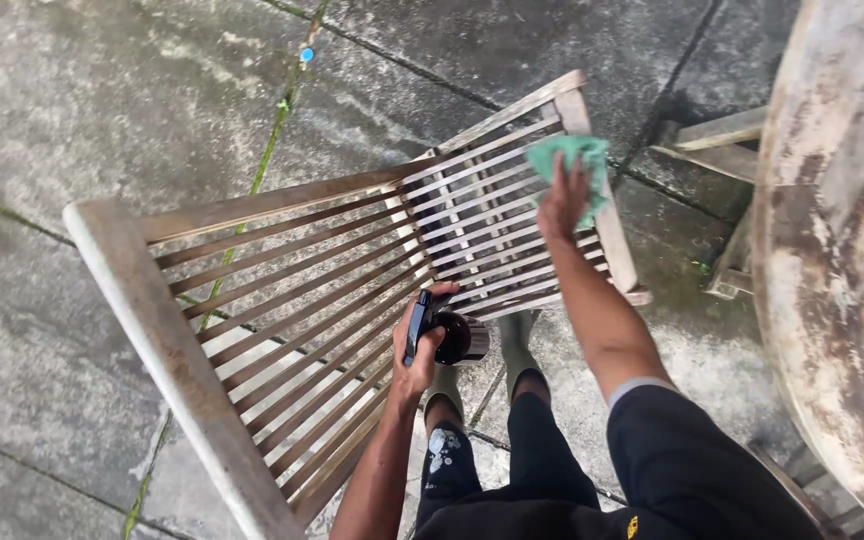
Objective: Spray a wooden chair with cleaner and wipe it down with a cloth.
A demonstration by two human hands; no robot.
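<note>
- Wooden chair [282, 300]: stands on the wet paving, slats grey and weathered; most looks uncleaned.
- Right hand [564, 200]: fingers press a green cloth [577, 160] on the seat's far right corner.
- Left hand [417, 345]: fingers clenched round a dark spray bottle [447, 335] above the seat's near edge.

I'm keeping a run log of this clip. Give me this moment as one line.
left hand: holds dark spray bottle | right hand: presses green cloth on slatted wooden chair | ground: paving slabs
</note>
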